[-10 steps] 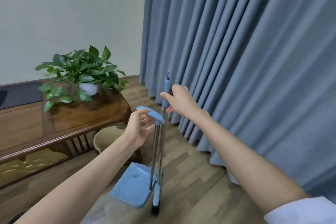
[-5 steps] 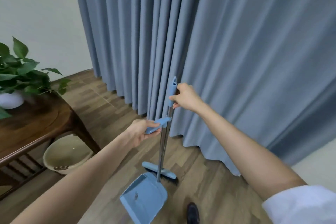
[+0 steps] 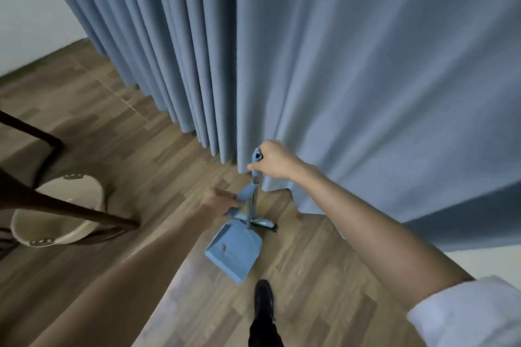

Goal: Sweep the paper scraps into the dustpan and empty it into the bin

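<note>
left hand [image 3: 218,201]: blurred, arm outstretched | right hand [image 3: 275,160]: fisted, arm outstretched

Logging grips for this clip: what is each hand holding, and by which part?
Right hand: broom, at the handle's top end. Left hand: dustpan, by its blue handle grip.

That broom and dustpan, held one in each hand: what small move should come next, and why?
Probably carry both tools off to find the scraps. The right hand grips the broom handle's top, the left hand the dustpan handle. The pan looks empty, and no paper shows on the wooden floor here.
</note>
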Tool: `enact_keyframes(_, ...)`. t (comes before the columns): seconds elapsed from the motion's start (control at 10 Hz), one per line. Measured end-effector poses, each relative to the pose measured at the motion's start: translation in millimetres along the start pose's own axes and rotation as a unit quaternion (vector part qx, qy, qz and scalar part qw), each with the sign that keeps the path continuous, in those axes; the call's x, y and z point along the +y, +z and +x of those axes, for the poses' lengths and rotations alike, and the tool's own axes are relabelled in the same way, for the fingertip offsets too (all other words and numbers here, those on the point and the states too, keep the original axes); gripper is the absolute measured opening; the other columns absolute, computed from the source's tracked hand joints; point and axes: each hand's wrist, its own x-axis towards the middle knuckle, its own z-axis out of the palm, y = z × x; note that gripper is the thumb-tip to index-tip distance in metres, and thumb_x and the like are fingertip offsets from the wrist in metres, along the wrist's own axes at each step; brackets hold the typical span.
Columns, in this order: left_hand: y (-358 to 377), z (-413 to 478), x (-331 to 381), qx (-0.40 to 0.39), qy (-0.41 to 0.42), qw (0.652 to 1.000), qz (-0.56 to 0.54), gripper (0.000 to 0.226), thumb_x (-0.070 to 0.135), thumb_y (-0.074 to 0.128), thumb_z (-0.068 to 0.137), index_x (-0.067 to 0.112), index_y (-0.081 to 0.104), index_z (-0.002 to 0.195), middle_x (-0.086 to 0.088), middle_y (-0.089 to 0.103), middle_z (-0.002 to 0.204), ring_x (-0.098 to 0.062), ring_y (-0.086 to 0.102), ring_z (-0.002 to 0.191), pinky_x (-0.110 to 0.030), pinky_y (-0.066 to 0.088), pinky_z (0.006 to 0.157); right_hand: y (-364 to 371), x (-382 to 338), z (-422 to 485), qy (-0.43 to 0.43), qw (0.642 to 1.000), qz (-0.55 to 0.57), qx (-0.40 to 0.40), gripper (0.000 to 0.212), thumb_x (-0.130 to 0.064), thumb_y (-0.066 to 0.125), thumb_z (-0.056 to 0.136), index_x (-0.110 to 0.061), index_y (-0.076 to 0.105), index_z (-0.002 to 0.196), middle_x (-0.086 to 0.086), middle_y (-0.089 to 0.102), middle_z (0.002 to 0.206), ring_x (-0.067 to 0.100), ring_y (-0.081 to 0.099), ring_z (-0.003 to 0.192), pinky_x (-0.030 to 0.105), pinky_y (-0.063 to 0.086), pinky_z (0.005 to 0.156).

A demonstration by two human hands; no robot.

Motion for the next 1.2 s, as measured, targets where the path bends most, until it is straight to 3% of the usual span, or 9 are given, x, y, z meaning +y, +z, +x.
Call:
enact_keyframes(0.1, 33, 61, 0, -0.009, -0.01, 0.999, 0.045, 0.009, 0.005, 0.078, 0.071, 0.005, 0.069, 0.07, -0.016, 0.062, 0.069, -0.023, 0.058, 0.071, -0.04, 0.054, 0.069, -1, 43, 39, 0.012, 1.0, -0.008, -0.014, 0.026, -0.02, 0.071, 0.083, 0.005, 0.067, 0.076, 0.009, 0.05, 0.059, 0.024, 0.047, 0.058, 0.031, 0.034, 0.053)
enact_keyframes(0.2, 62, 94, 9, 0.006, 0.011, 0.985, 0.174, 0.009, 0.013, 0.076, 0.069, 0.011, 0.067, 0.071, -0.006, 0.059, 0.067, -0.017, 0.054, 0.061, -0.024, 0.044, 0.053, 5, 83, 71, 0.017, 1.0, -0.004, -0.01, 0.033, -0.014, 0.069, 0.081, -0.004, 0.053, 0.054, 0.008, 0.05, 0.057, 0.024, 0.045, 0.061, 0.027, 0.03, 0.047)
enact_keyframes(0.3, 84, 116, 15, 0.046, 0.049, 0.961, 0.269, 0.011, 0.014, 0.07, 0.079, 0.016, 0.061, 0.074, 0.002, 0.056, 0.068, -0.012, 0.05, 0.058, -0.018, 0.028, 0.041, 14, 111, 93, 0.023, 1.0, -0.02, -0.005, 0.027, -0.017, 0.069, 0.081, 0.002, 0.062, 0.065, 0.01, 0.054, 0.058, 0.027, 0.05, 0.058, 0.029, 0.035, 0.051)
enact_keyframes(0.4, 99, 143, 4, 0.069, 0.069, 0.95, 0.296, 0.017, 0.011, 0.058, 0.081, 0.018, 0.056, 0.066, 0.002, 0.056, 0.062, -0.014, 0.055, 0.054, -0.022, 0.029, 0.039, 26, 133, 108, 0.024, 0.999, -0.029, -0.01, 0.022, -0.017, 0.065, 0.079, 0.004, 0.066, 0.071, 0.014, 0.062, 0.062, 0.028, 0.051, 0.056, 0.03, 0.039, 0.05)
enact_keyframes(0.5, 108, 158, -5, 0.076, 0.095, 0.937, 0.328, 0.012, 0.007, 0.056, 0.082, 0.014, 0.065, 0.081, -0.007, 0.066, 0.081, -0.026, 0.063, 0.075, -0.025, 0.035, 0.053, 33, 148, 115, 0.019, 0.999, -0.04, -0.009, 0.035, -0.014, 0.063, 0.082, -0.007, 0.045, 0.054, 0.004, 0.046, 0.053, 0.026, 0.045, 0.06, 0.026, 0.031, 0.049)
enact_keyframes(0.7, 117, 175, 2, 0.062, 0.122, 0.933, 0.332, 0.011, 0.009, 0.062, 0.083, 0.018, 0.065, 0.081, -0.002, 0.062, 0.078, -0.024, 0.061, 0.074, -0.027, 0.038, 0.058, 25, 166, 128, 0.049, 0.999, -0.005, 0.011, 0.041, -0.009, 0.062, 0.078, -0.014, 0.034, 0.049, 0.002, 0.037, 0.05, 0.023, 0.036, 0.058, 0.026, 0.024, 0.042)
enact_keyframes(1.0, 106, 170, 0, 0.035, 0.113, 0.921, 0.371, 0.042, 0.021, 0.07, 0.087, 0.016, 0.065, 0.128, -0.006, 0.07, 0.112, -0.021, 0.064, 0.091, -0.028, 0.048, 0.067, 34, 168, 114, 0.062, 0.997, 0.028, 0.02, 0.044, -0.006, 0.064, 0.079, -0.013, 0.033, 0.049, 0.0, 0.037, 0.05, 0.014, 0.029, 0.045, 0.024, 0.023, 0.043)
enact_keyframes(1.1, 95, 156, -5, 0.043, 0.133, 0.93, 0.341, 0.046, 0.019, 0.072, 0.088, 0.012, 0.062, 0.132, -0.007, 0.07, 0.115, -0.023, 0.066, 0.104, -0.027, 0.05, 0.082, 42, 165, 103, 0.086, 0.995, 0.046, 0.02, 0.028, -0.015, 0.069, 0.08, -0.008, 0.051, 0.06, 0.007, 0.054, 0.062, 0.022, 0.048, 0.055, 0.027, 0.035, 0.052)
enact_keyframes(1.2, 80, 138, -4, 0.059, 0.143, 0.947, 0.282, 0.04, 0.017, 0.072, 0.087, 0.013, 0.067, 0.127, -0.005, 0.074, 0.106, -0.019, 0.068, 0.094, -0.025, 0.052, 0.08, 41, 158, 89, 0.103, 0.993, 0.051, 0.033, 0.024, -0.026, 0.075, 0.078, -0.012, 0.058, 0.068, 0.009, 0.062, 0.078, 0.027, 0.057, 0.075, 0.028, 0.041, 0.057)
